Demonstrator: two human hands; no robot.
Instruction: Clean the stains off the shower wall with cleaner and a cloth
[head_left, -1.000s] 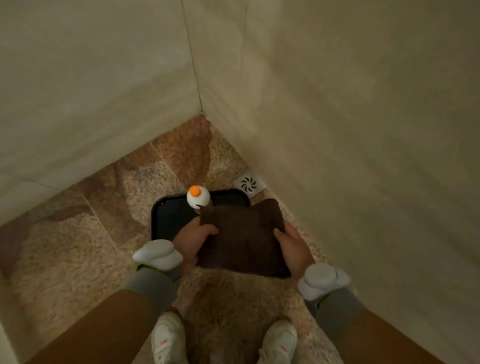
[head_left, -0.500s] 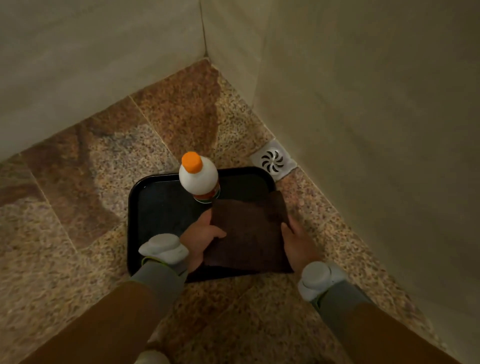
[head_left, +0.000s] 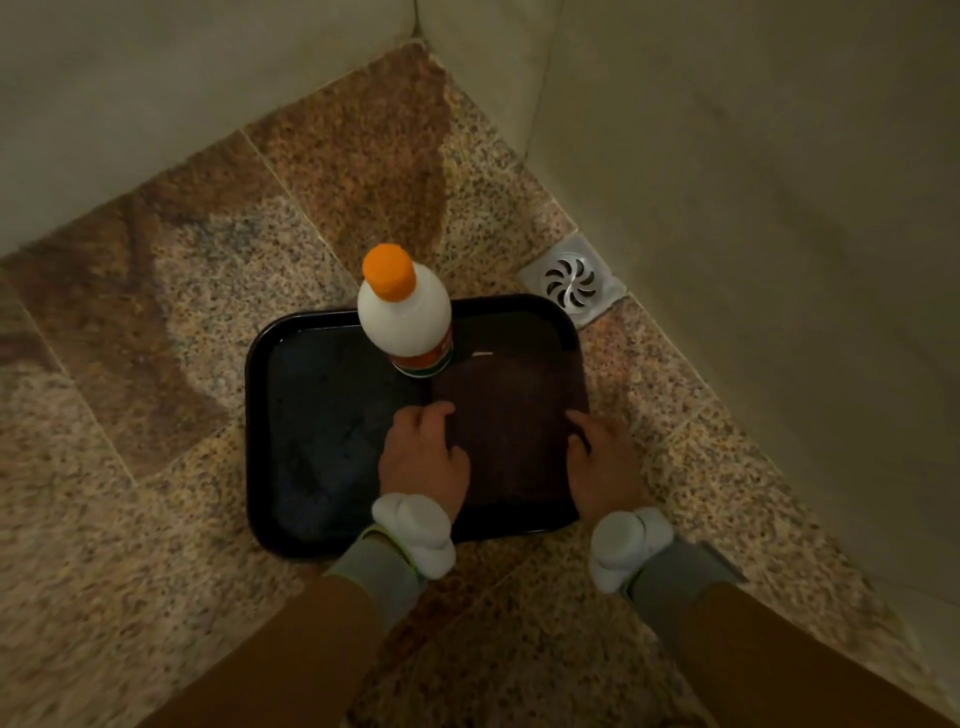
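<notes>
Both hands, left (head_left: 423, 457) and right (head_left: 602, 462), rest with fingers spread flat on the folded dark brown cloth (head_left: 511, 415), gripping nothing. It lies in the black plastic tray (head_left: 311, 415) on the speckled floor, beside the upright white orange-capped cleaner bottle (head_left: 405, 317). This looks like setting down or fetching supplies; next, one hand likely must take the bottle.

Shower corner: tiled walls (head_left: 753, 208), floor drain (head_left: 570, 281).

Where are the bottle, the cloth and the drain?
bottle (head_left: 404, 317), head view, on its white shoulder below the orange cap.
cloth (head_left: 511, 431), head view, on its middle, between the hands.
drain (head_left: 570, 281), head view, on the metal grate's centre.
</notes>
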